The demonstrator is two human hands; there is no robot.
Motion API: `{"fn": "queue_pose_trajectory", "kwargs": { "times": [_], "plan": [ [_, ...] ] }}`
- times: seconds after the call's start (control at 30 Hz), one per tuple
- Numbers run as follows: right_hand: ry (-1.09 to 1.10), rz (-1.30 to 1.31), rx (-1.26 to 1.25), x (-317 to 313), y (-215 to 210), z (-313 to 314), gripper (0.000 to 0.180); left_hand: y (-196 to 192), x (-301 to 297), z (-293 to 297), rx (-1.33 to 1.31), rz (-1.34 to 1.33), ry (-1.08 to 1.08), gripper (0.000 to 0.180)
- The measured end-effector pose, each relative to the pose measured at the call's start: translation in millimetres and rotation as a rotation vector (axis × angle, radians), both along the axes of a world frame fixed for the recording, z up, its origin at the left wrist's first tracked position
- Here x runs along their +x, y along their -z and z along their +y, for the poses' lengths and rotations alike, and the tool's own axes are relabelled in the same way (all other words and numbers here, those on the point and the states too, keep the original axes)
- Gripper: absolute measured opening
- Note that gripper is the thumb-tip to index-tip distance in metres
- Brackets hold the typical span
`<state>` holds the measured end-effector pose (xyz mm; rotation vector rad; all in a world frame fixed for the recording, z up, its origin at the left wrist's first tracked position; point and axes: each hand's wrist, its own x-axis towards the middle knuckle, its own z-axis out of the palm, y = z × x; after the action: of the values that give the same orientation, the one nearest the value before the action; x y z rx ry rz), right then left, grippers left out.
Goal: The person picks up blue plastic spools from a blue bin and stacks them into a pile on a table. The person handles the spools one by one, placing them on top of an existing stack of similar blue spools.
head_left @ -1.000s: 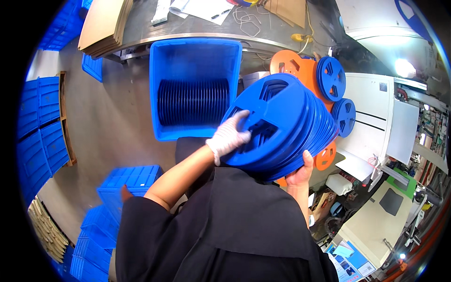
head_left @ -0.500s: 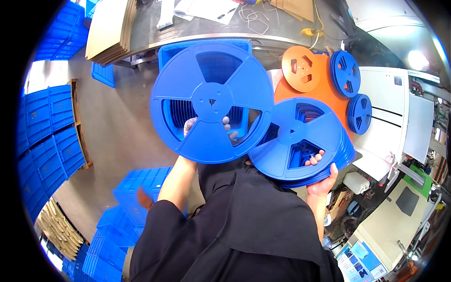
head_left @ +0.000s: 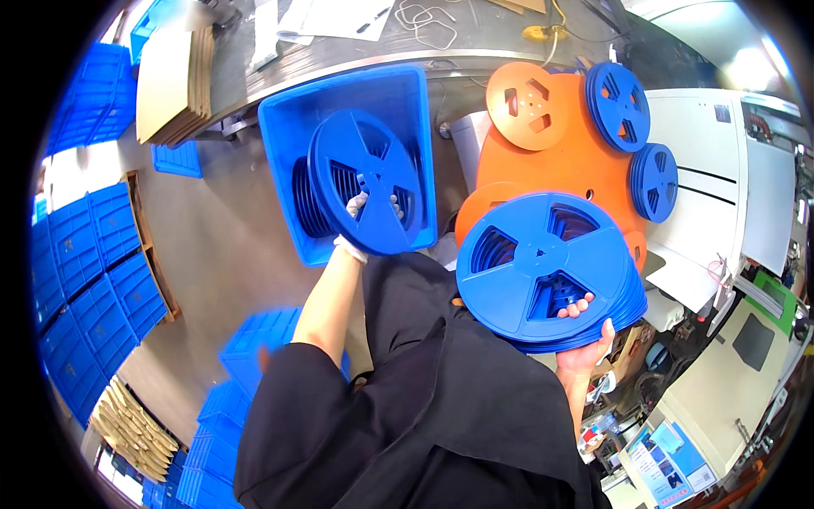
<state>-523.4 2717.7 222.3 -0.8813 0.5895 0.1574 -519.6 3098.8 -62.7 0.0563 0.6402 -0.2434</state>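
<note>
My left hand [head_left: 360, 222], in a whitish glove, is closed on a blue plastic reel [head_left: 373, 174]; its fingertips show through a cutout. That reel is tilted over the open blue crate [head_left: 275, 170], in front of several more blue reels [head_left: 307, 199] standing on edge inside. To the right, my right hand [head_left: 589, 335] grips a thick stack of blue reels [head_left: 530, 242] against my lap, fingers hooked through an opening in the stack and thumb along its outer edge.
An orange round-lobed table [head_left: 543, 174] carries an orange reel [head_left: 526, 106] and two small stacks of blue reels [head_left: 617, 106]. A metal workbench [head_left: 339, 51] with cardboard sheets [head_left: 174, 89] runs behind the crate. Stacked blue crates [head_left: 102, 288] line the left.
My left hand has moved the single reel away from me and down to the crate, tilting it edgewise. The right hand keeps its hold on the stack.
</note>
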Motion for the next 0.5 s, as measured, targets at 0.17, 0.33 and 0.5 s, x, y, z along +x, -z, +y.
{"fn": "queue_pose_trajectory", "kwargs": {
  "times": [0.17, 0.33, 0.5],
  "plan": [
    [0.045, 0.052, -0.032, -4.1, 6.9, -17.9, 0.054, 55.5, 38.6, -26.3, 0.139, 0.281, 0.079, 0.034],
    [0.071, 0.106, -0.039, -3.6, 12.6, -29.0, 0.055, 89.9, 63.1, -40.4, 0.124, 0.381, 0.164, 0.026],
    [0.043, 0.111, -0.059, 2.3, 15.7, -30.6, 0.056, 111.6, 70.5, -48.8, 0.236, 0.368, 0.245, 0.038]
  ]
}}
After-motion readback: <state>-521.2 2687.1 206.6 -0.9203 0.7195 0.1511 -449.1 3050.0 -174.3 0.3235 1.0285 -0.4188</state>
